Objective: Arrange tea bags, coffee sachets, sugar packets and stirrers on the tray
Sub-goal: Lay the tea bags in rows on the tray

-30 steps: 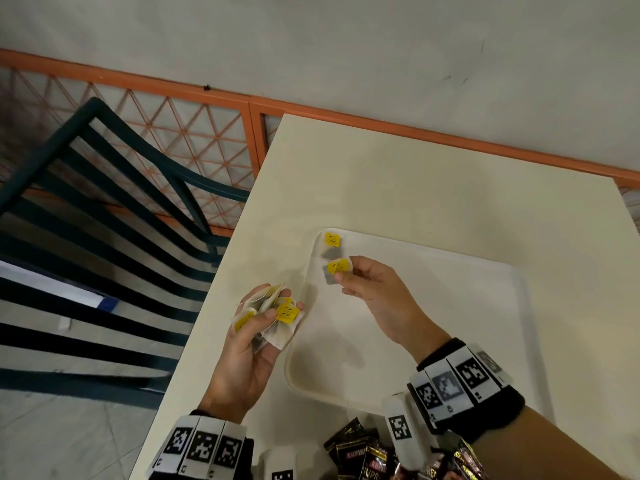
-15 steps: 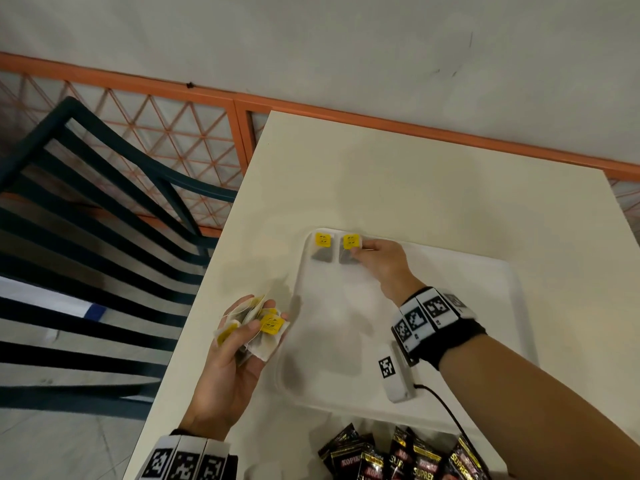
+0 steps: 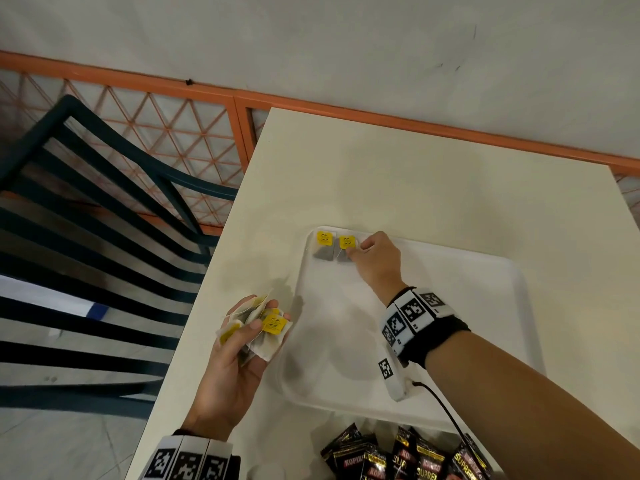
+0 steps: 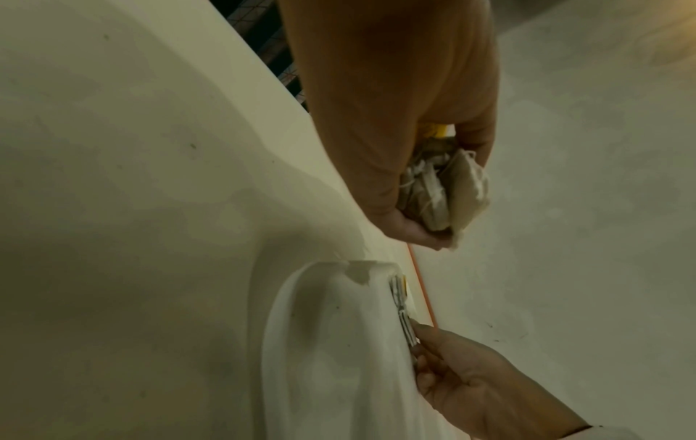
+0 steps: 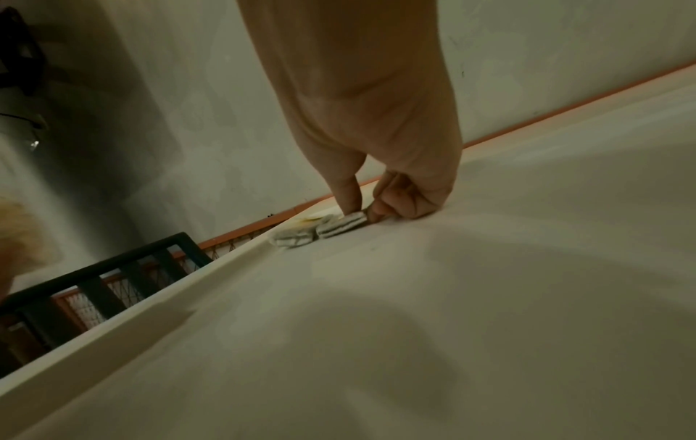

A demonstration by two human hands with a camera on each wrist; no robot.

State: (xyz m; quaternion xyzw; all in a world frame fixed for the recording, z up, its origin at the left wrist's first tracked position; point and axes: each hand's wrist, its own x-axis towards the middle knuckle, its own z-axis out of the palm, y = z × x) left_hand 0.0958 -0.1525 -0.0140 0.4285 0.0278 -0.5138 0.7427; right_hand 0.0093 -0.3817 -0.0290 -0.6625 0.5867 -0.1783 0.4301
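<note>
Tea bags: grey pouches, yellow tags; two flat in tray [image 3: 485, 268] corner, right hand [image 3: 375, 259] pinching second bag [image 3: 345, 249]; left hand [image 3: 232, 362] clutching bunch [image 3: 263, 332].

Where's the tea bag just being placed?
Head view: second tea bag lies in the tray's far-left corner, beside the first tea bag, under the right hand.

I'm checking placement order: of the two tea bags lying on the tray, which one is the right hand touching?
The right-hand tea bag, second from the tray's far-left corner; the right hand pinches it. The corner tea bag lies untouched.
</note>
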